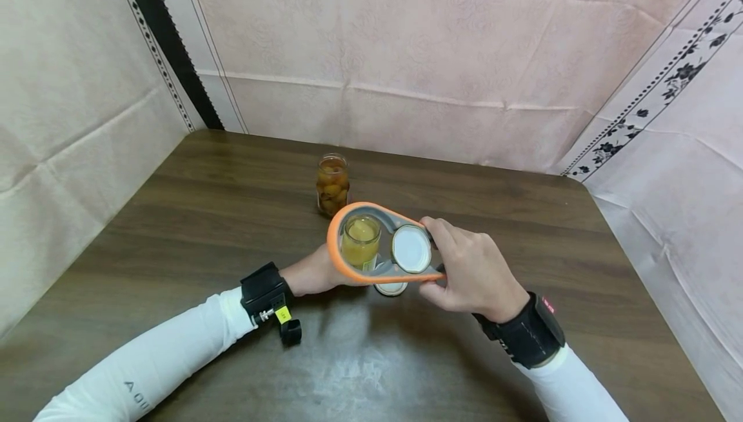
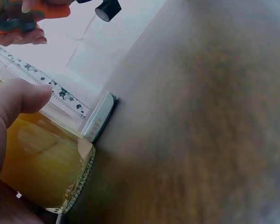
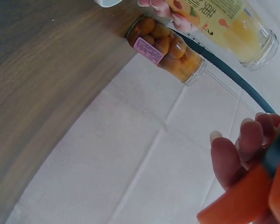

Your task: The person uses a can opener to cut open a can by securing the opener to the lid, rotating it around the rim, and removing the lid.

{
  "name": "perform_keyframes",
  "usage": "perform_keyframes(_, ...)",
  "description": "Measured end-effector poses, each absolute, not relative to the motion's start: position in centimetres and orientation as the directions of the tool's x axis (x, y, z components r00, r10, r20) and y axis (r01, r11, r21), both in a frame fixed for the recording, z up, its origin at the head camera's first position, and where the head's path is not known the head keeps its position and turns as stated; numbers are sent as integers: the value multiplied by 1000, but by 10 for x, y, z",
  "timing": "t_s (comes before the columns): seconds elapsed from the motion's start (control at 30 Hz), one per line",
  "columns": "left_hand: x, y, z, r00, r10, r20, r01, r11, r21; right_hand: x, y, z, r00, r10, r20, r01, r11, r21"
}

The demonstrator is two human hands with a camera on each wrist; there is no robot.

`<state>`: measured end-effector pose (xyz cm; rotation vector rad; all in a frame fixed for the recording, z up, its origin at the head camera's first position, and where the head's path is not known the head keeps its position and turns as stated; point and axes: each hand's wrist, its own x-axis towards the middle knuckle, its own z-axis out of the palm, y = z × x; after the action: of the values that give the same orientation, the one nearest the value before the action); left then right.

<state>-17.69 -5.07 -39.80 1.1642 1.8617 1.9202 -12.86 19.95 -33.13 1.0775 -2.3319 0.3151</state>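
Left hand [image 1: 313, 273] gripped open yellow jar [image 1: 360, 241] on counter [image 1: 174, 215], right hand [image 1: 473, 273] clasped orange opener [image 1: 348, 267] carrying white lid [image 1: 411, 248], second jar [image 1: 333, 183] stood behind

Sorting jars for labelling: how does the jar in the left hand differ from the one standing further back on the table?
The held jar is gripped by the left hand; the far jar stands alone, untouched. The held jar holds pale yellow contents; the far jar holds brown round fruit. The held jar is framed by the orange opener; the far jar is not. Both are glass and lidless.
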Motion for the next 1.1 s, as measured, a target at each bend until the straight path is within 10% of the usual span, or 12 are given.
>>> perform_keyframes(1.1, -189, -69, -421, -678, 719, 150, 319, 104, 942, -115, 190, -346, -472, -727, 499, -821, 569, 52)
